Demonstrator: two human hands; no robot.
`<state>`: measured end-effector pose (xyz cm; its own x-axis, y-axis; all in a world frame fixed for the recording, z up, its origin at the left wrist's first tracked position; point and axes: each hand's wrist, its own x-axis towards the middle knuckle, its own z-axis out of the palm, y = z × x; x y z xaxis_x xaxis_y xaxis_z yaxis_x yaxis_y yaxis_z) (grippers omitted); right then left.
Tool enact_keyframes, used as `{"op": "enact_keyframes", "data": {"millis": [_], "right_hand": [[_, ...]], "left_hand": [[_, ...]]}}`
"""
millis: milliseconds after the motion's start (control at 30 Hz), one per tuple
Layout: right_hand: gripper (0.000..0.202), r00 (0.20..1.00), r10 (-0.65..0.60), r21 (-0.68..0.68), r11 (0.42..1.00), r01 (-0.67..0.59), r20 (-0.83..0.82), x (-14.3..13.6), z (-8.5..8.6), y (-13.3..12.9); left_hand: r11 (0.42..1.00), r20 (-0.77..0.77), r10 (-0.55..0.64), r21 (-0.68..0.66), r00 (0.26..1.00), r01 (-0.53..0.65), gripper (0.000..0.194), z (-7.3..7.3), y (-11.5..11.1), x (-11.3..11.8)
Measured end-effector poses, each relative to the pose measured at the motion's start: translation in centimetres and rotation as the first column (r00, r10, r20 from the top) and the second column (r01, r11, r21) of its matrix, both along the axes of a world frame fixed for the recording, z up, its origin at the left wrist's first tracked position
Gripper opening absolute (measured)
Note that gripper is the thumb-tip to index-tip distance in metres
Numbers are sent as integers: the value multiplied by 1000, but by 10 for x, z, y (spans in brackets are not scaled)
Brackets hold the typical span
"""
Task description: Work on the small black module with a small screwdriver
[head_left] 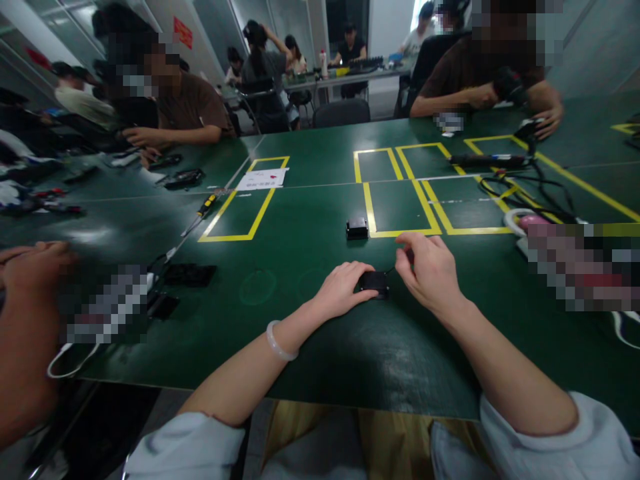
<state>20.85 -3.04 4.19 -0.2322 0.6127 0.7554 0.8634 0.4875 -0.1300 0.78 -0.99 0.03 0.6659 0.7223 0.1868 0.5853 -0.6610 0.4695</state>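
The left hand (345, 290) is gripping a black block (375, 285), its fingers lying along the far side and its thumb along the near side, so it is closing only as far as the block allows. The block is resting on the tabletop (300, 367), set in from the middle of its near edge. The right hand (427, 270) is hovering just beside the block's far right corner, thumb and forefinger curling nearly together at a thin dark piece (391, 271); whether they are pinching it, I cannot tell.

Work on this block appears to be under way: the left hand is steadying it while the thin piece is projecting toward the right hand. Whether that piece is going in or coming out is not showing, so how much is left stays unclear.

Farther from the near edge, a second black block (357, 229) is sitting untouched beside a yellow tape outline (405, 234); nothing is showing whether it is finished. Toward the tabletop's left, a screwdriver (206, 205) is lying unused.
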Motion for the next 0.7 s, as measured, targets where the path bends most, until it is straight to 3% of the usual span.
{"op": "enact_keyframes", "data": {"millis": [700], "right_hand": [[11, 1000, 19, -42, 999, -20, -12, 1, 1, -2]], "left_hand": [[1000, -12, -3, -10, 1000, 3, 40, 1, 0, 0]]}}
